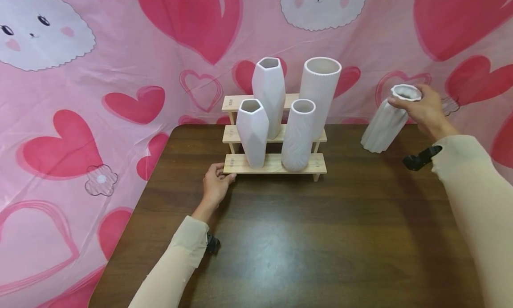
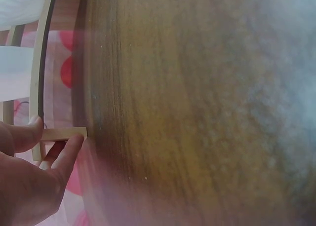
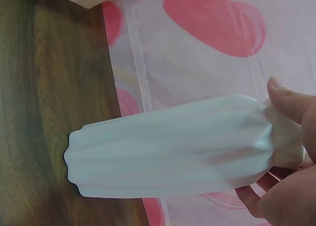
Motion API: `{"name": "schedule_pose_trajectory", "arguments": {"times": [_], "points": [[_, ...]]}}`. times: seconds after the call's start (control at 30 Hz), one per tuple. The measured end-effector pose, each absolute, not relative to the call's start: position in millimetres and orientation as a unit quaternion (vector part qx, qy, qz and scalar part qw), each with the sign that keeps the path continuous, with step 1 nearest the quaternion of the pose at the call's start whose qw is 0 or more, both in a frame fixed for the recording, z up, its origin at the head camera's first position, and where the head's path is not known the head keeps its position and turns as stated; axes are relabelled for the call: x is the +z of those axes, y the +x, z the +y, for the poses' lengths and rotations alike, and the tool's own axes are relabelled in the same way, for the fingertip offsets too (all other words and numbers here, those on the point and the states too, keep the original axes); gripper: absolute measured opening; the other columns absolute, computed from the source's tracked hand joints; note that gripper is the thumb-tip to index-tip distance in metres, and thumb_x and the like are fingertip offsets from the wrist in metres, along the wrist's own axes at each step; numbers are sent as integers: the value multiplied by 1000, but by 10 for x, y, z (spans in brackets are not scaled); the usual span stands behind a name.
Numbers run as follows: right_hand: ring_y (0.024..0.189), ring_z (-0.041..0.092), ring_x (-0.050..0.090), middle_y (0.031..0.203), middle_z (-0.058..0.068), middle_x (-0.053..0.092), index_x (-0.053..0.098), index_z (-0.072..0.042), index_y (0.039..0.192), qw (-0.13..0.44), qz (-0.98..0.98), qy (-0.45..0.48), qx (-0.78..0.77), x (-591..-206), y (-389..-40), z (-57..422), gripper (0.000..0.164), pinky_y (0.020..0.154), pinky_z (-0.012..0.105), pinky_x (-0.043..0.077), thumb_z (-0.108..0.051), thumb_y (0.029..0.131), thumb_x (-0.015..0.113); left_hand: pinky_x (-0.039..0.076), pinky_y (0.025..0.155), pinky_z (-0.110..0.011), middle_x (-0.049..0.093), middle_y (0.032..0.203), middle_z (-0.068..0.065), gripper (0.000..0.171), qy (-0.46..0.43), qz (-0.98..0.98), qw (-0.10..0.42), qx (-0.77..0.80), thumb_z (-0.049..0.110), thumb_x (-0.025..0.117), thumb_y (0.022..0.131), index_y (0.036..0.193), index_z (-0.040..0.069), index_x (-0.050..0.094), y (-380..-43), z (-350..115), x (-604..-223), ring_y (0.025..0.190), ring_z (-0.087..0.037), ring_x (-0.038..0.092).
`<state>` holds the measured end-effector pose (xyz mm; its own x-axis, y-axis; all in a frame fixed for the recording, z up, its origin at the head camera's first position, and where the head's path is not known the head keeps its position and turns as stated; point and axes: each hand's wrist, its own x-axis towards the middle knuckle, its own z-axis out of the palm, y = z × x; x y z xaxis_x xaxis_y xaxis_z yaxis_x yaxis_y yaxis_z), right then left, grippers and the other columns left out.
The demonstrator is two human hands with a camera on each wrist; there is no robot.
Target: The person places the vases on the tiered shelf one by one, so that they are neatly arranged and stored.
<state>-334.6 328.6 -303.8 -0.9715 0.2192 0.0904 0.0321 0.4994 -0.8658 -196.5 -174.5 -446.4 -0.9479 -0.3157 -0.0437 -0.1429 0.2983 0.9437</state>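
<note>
A three-step wooden display stand [image 1: 274, 161] holds several white vases. Faceted vases, one tall [image 1: 269, 92] and one shorter [image 1: 253, 134], are on its left; a tall cylindrical vase [image 1: 322, 90] and a shorter textured one [image 1: 298, 136] are on its right. My left hand [image 1: 215, 185] grips the stand's lower front left corner, thumb and fingers around the wood [image 2: 61, 133] in the left wrist view. Right of the stand, my right hand [image 1: 429, 110] holds a white fluted vase [image 1: 384, 125] by its neck. Whether that vase's base [image 3: 74, 162] touches the table I cannot tell.
The dark brown wooden table [image 1: 256, 241] extends in front of the stand and to both sides. Close behind it hangs a pink cloth [image 1: 132, 63] printed with hearts and white faces. A dark wrist strap [image 1: 422, 158] shows on the right arm.
</note>
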Motion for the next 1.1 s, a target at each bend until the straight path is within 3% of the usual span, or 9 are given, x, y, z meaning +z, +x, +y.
{"name": "schedule_pose_trajectory", "arguments": {"times": [0.23,0.53,0.77,1.1], "points": [[80,4,46,95,-11,51,56,-15,118,104,-836,-59,536,-3048,-3323,3330,48,59,7,44,-20,78,81,56,72,-28,67,110,-16,42,139,-802,75,-576,4,72,86,123,1,53,-1966,-1730,-4454,90,-24,67],[73,1,52,87,-15,58,62,-17,112,84,-803,-49,588,-2888,-3222,3342,42,58,10,46,-13,75,83,55,71,-25,67,111,-17,42,139,-802,75,-576,3,72,85,123,1,53,-1975,-1728,-4460,92,-25,67],[84,7,49,99,-14,57,60,-23,126,35,-799,-66,597,-2513,-3131,3304,58,57,12,45,-18,74,84,56,72,-26,67,111,-18,42,141,-800,78,-578,3,72,85,122,0,53,-1971,-1738,-4452,93,-26,67],[91,9,46,108,-12,50,52,-25,134,0,-804,-72,590,-2042,-3104,3080,65,57,14,47,-20,76,83,55,71,-24,67,111,-18,43,139,-801,75,-578,2,72,85,123,0,53,-1963,-1743,-4450,92,-26,67]]}}
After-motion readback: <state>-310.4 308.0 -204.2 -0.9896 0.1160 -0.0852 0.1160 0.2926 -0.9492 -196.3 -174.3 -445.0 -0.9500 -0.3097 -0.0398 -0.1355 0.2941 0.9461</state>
